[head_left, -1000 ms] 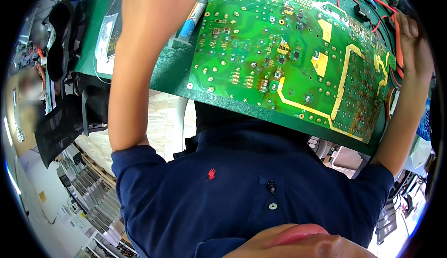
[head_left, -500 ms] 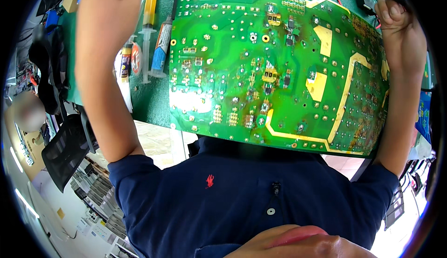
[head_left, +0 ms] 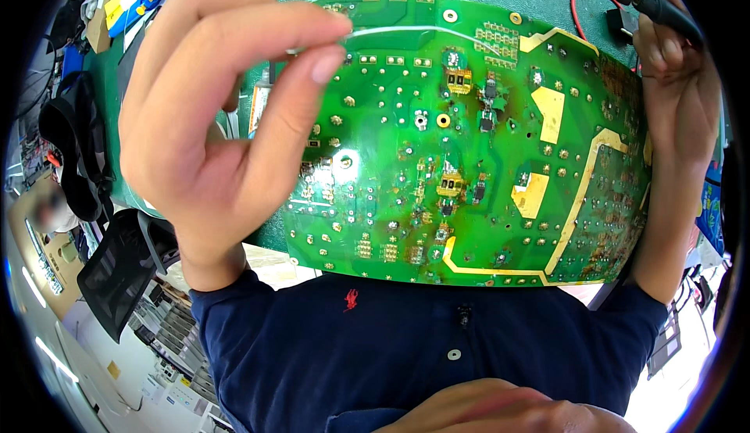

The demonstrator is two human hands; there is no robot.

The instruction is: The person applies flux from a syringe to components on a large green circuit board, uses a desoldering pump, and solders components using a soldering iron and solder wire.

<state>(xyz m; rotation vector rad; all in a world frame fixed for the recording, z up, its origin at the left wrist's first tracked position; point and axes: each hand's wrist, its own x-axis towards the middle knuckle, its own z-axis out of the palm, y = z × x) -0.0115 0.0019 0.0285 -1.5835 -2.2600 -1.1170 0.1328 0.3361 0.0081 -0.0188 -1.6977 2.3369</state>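
The left hand [head_left: 207, 120] has moved in over the left side of the green circuit board [head_left: 500, 163], and a thin, bent, silvery wire [head_left: 422, 27] now shows, pinched in its fingertips.

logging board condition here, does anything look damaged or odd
Yes: the green circuit board has brownish staining around the small black parts near its upper middle and toward its right edge. It looks odd because the left part is mostly clean green; I cannot tell scorching from residue.
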